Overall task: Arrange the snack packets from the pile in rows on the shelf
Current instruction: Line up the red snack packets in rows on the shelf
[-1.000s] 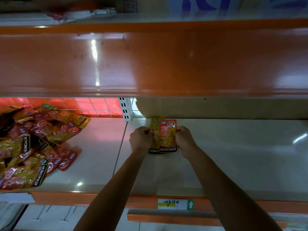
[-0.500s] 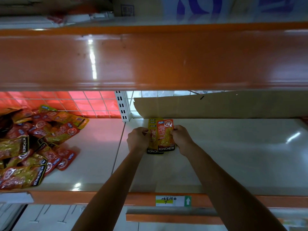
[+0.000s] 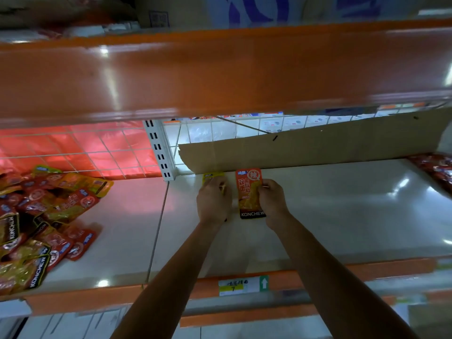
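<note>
Far on the white metal shelf (image 3: 342, 216), the right hand (image 3: 272, 201) pinches the red-orange foil snack packet (image 3: 248, 192) by its right edge, long axis near-to-far; just left, the left hand (image 3: 214, 204) curls over the yellow foil snack packet (image 3: 212, 175).

Left hand (image 3: 214, 204) hides most of the yellow packet (image 3: 212, 176); pile (image 3: 36, 216) cut off leftward
</note>
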`<state>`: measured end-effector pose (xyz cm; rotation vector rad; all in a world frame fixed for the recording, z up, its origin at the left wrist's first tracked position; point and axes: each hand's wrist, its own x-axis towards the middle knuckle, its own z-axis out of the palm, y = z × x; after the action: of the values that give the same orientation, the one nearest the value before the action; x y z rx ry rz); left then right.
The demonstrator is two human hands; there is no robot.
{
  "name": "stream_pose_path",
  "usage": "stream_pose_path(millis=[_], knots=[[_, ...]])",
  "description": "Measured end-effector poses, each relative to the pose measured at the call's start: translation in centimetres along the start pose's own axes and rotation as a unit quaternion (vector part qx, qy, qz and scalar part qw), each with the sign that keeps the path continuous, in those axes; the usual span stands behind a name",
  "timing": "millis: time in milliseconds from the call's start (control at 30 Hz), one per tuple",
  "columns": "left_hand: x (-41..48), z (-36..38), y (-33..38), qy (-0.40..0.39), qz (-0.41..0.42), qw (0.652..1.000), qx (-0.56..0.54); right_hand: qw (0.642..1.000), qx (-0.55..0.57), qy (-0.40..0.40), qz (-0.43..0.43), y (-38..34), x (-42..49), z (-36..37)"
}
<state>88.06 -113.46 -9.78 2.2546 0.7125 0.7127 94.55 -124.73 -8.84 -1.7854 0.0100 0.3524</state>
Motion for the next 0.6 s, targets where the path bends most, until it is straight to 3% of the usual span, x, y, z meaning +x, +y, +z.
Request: stream_pose_path(millis=[100,300,600], knots=[[-0.9,2.0,2.5,-0.033,0.044,0.998,-0.030,0.999,0.020,0.025,-0.001,0.2,0.0,-2.1],[-2.7,6.6,7.9,-0.127,0.055,0.987,-0.080,0.996,0.041,0.082,-0.011,0.6,0.9,-8.4],[-4.4,16.0,17.0,-0.212,-0.050,0.962,-0.163,0.991,0.012,0.133,-0.032,3.1,5.2,-20.8]])
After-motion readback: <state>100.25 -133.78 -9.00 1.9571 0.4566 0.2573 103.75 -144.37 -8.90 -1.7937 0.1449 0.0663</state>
